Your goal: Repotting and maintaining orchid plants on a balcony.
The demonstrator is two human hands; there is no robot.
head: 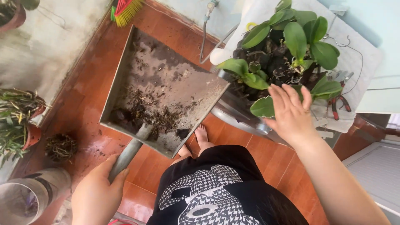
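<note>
1. Red-brown glazed floor tiles (pixel 166 41) fill our head view, damp and smeared with dirt, with a pale stained wall at upper left
2. Much is cut off: a broom (pixel 125 10) shows only its red, yellow and green bristles at the top edge, and a clay pot (pixel 12 16) is clipped at the top-left corner
3. Our bare feet (pixel 200 139) peek out under the metal dustpan (pixel 166 83), partly hidden by it and by our black patterned shirt
4. Our left hand (pixel 98 193) has its fingers clamped round the dustpan's grey tubular handle (pixel 127 154); the flat, dull metal pan is held tilted above the floor, its far corner touching the plant pot's rim, with dark bark and soil bits (pixel 146 116) gathered near the handle
5. Our right hand (pixel 291 114) rests fingers together and outstretched against the orchid plant (pixel 287 46), whose broad glossy green leaves and dark chunky bark sit in a pot we can hardly make out
6. Red-handled pliers (pixel 339 104) lie on a white cloth behind; a tangled root ball (pixel 60 146) lies on the floor at left, near potted grassy plants
</note>
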